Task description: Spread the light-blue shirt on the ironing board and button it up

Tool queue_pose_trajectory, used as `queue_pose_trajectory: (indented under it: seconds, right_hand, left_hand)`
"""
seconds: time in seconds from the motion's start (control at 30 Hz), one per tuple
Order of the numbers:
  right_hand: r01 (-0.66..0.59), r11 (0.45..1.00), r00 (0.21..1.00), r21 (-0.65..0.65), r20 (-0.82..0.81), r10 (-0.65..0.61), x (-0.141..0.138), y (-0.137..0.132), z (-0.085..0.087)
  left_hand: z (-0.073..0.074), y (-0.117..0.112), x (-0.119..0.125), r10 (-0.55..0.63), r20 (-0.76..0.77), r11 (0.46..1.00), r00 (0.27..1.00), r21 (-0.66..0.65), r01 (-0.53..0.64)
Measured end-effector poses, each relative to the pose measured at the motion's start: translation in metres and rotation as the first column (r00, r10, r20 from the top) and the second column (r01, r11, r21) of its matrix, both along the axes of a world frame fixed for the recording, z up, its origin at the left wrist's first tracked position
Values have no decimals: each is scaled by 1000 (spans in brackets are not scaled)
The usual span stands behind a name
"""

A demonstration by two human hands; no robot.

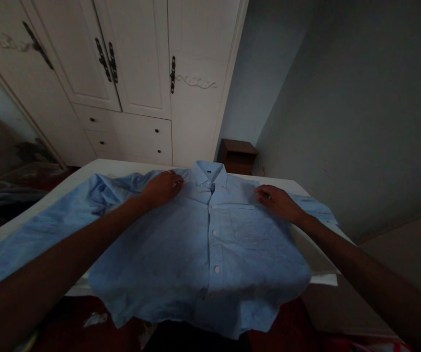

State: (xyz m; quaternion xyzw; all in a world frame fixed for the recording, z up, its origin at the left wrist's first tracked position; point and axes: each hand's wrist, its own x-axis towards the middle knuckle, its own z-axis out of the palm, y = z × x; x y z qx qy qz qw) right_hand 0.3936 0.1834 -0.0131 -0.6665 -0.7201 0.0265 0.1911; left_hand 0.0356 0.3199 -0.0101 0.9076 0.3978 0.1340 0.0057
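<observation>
A light blue button-up shirt (210,244) lies face up on a white table (85,172), collar away from me and buttons done up. One long sleeve stretches out to the left. My left hand (163,188) rests palm down on the shirt's left shoulder, fingers curled slightly toward the collar. On the right shoulder my right hand (278,201) lies flat, fingers spread forward on the cloth. Neither hand lifts the fabric.
A cream wardrobe (137,73) with dark handles and drawers stands behind the table. A small brown bedside cabinet (237,155) sits by the grey wall at the right. The shirt hem hangs over the table's near edge above a dark red floor.
</observation>
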Motion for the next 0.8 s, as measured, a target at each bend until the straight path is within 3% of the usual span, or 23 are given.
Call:
queue_pose_trajectory:
  seconds: [0.1,0.2,0.4,0.47,0.63,0.8]
  right_hand:
    - [-191,975,982,109,23,190,-22,29,1]
    - [-376,918,927,128,56,372,-47,59,-1]
    - [-595,801,791,-60,132,598,-76,97,-4]
    - [-605,792,781,-83,130,610,-71,105,-5]
    - [-498,863,857,-77,109,504,-51,124,-8]
    - [-411,892,896,-191,96,433,-54,140,-8]
  left_hand:
    - [-12,13,33,-129,-6,989,992,-80,128]
    - [-22,26,58,-233,-80,968,969,-118,223]
    - [-24,36,80,-361,-153,929,920,-151,339]
    - [-23,38,82,-347,-155,935,925,-131,329]
    - [-21,53,84,-236,-123,971,964,18,240]
    - [-17,72,90,-314,-130,947,941,-121,299]
